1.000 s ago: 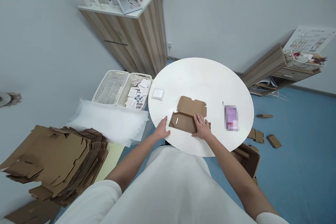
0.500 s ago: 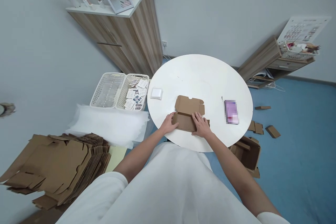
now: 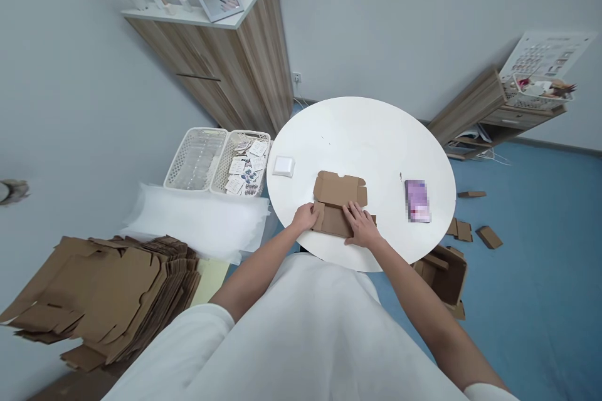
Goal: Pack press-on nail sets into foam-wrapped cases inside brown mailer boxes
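A flat brown cardboard box blank (image 3: 339, 191) lies on the round white table (image 3: 367, 138) near its front edge. My left hand (image 3: 305, 217) grips the blank's left end flap, fingers curled over it, the flap folded up. My right hand (image 3: 360, 227) presses flat on the blank's near right part, fingers spread. A small white square box (image 3: 283, 166) sits on the table to the left. A purple blurred item (image 3: 417, 200) lies on the table to the right.
Two white baskets (image 3: 216, 160) stand left of the table, one with small cards. White foam sheets (image 3: 197, 222) and a big stack of cardboard blanks (image 3: 108, 294) lie at the left. Cardboard scraps (image 3: 489, 236) and an open carton (image 3: 444, 279) are on the blue floor at the right.
My left hand moved right from the table edge onto the blank's left end and folded that flap inward. My right hand stayed pressed on the blank.
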A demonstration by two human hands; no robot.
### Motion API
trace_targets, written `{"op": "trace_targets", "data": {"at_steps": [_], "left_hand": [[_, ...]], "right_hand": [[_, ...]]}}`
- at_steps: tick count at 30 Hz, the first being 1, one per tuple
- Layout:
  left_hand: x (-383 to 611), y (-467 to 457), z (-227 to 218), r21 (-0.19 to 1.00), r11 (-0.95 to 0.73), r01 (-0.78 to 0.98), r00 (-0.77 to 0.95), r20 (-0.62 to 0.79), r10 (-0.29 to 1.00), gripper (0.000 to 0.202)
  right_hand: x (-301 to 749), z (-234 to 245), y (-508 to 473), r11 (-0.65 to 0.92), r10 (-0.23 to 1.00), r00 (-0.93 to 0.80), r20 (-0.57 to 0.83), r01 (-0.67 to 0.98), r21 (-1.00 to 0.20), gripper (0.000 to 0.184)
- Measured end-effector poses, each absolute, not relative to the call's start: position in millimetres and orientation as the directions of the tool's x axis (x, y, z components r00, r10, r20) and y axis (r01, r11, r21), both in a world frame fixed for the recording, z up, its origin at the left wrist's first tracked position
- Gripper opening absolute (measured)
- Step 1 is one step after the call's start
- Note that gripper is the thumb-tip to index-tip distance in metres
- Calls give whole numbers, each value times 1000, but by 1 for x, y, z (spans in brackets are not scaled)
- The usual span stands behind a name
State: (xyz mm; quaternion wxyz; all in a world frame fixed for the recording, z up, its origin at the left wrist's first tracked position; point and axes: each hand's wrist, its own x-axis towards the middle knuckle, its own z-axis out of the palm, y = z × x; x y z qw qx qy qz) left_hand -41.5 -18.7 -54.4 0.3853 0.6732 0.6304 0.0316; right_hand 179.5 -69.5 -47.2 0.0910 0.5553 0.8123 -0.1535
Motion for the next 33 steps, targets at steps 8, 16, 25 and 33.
{"op": "trace_targets", "data": {"at_steps": [8, 16, 25, 33], "left_hand": [[-46, -10, -50, 458, 35, 888, 218, -486, 846, 25], [-34, -12, -49, 347, 50, 936, 136, -491, 860, 21], [-49, -29, -33, 568, -140, 811, 362, -300, 883, 95], [-40, -12, -29, 487, -228, 843, 466, -451, 761, 120]], "right_hand": [[179, -47, -75, 413, 836, -442, -325, 897, -158, 116], [169, -45, -76, 351, 859, -396, -325, 917, -191, 109], [182, -44, -63, 374, 853, -415, -315, 909, -184, 107], [187, -38, -56, 398, 832, -459, -312, 885, -242, 109]]}}
